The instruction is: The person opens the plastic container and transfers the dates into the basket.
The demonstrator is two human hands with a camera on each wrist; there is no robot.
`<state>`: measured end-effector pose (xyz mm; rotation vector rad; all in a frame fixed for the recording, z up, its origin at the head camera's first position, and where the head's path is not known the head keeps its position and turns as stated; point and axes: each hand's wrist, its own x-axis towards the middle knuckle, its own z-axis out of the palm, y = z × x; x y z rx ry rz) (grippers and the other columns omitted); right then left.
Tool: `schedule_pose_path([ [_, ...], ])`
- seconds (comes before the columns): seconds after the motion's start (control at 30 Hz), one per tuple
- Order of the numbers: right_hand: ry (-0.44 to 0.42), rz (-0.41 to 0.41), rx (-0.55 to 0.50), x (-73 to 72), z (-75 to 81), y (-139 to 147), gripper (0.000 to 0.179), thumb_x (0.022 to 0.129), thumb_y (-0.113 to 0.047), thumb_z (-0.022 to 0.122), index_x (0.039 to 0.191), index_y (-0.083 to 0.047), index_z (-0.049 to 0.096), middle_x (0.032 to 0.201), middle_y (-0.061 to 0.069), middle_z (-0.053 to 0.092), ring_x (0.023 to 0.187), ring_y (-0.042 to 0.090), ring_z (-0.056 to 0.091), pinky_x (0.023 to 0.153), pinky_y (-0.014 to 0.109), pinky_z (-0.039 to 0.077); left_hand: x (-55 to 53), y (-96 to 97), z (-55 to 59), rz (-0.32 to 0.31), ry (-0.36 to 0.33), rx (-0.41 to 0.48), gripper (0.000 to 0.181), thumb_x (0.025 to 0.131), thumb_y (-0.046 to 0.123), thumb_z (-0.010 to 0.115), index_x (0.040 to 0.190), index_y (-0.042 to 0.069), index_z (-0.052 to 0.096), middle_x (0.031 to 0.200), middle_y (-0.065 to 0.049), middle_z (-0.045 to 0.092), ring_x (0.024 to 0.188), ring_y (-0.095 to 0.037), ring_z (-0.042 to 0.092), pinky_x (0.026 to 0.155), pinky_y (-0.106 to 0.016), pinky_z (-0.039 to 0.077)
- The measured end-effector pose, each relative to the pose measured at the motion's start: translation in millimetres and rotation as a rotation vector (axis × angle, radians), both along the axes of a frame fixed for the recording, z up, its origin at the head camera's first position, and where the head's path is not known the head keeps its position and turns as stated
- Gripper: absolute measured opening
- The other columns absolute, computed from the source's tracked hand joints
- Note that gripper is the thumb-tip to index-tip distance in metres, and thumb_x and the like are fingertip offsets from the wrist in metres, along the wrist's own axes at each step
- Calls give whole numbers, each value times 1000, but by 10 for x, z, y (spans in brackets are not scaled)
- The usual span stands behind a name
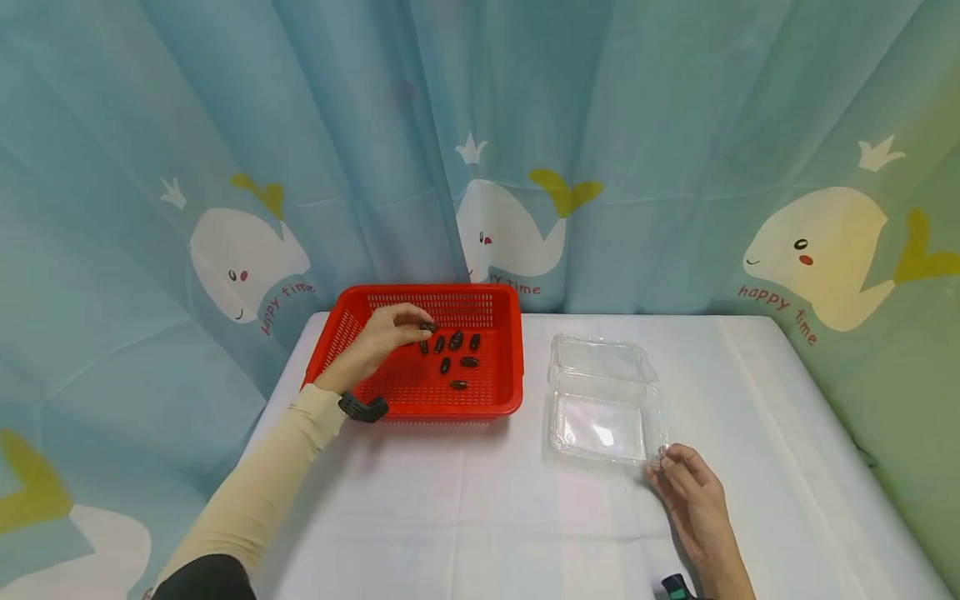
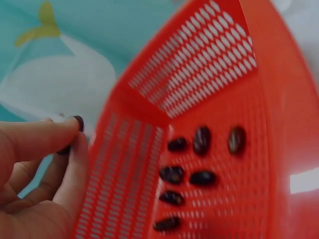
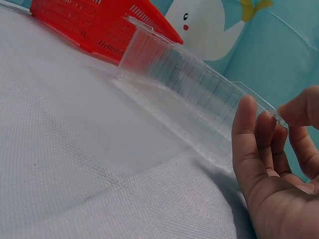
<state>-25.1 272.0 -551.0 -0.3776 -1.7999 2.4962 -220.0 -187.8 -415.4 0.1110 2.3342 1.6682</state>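
Over the red plastic basket [image 1: 420,400], my left hand [image 1: 390,333] pinches a dark brown date [image 1: 429,327] between thumb and fingertips. In the left wrist view only the ends of that date [image 2: 79,122] show past the fingers. Several more glossy dates [image 2: 202,140] lie spread on the basket's floor. My right hand [image 1: 693,492] grips the near right corner of a clear plastic clamshell box [image 1: 600,417], thumb and fingers at its rim. The box stands with its lid [image 1: 596,358] folded back, away from me.
A white cloth [image 1: 480,517] covers the table. Behind the table's far edge hangs a blue-green curtain [image 1: 637,125] with printed whales. The basket stands to the left of the clear box, with a strip of cloth between them.
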Motion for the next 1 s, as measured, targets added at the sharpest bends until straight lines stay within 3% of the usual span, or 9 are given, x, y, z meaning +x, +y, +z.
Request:
schedule_pose_path([
  [0.17,0,0,-7,4,14,6,16,106,-2,55,112,-14,64,111,-7,61,98,4,68,95,23,59,-98,-50,-107,-21,-91,-84,33,96,3,69,129,-3,65,134,-15,58,118,-29,53,115,-57,42],
  [0.47,-4,-5,32,0,3,9,13,105,-4,57,112,-13,64,112,-7,62,99,3,69,97,22,58,-266,-103,-267,-24,-169,-216,31,97,4,71,127,-4,68,129,-19,68,113,-27,64,111,-47,51],
  [0.6,-5,-8,30,-2,-14,10,13,105,-4,57,113,-12,64,113,-7,62,100,4,68,97,22,58,-300,-138,-286,-50,-214,-219,33,98,4,69,130,-6,67,131,-21,69,110,-25,69,108,-45,54],
  [0.73,1,-7,16,3,-23,13,14,105,-3,56,114,-12,64,113,-7,61,101,4,68,97,22,58,-320,-146,-272,-83,-265,-240,33,101,8,67,130,-7,68,120,-21,74,93,-22,75,98,-41,61],
  [1.0,-3,-2,15,-2,-18,6,15,105,-3,56,114,-13,64,113,-7,61,99,4,68,97,22,58,-338,-157,-278,-101,-311,-273,32,102,12,67,124,-10,70,114,-20,76,78,-17,71,93,-40,62],
])
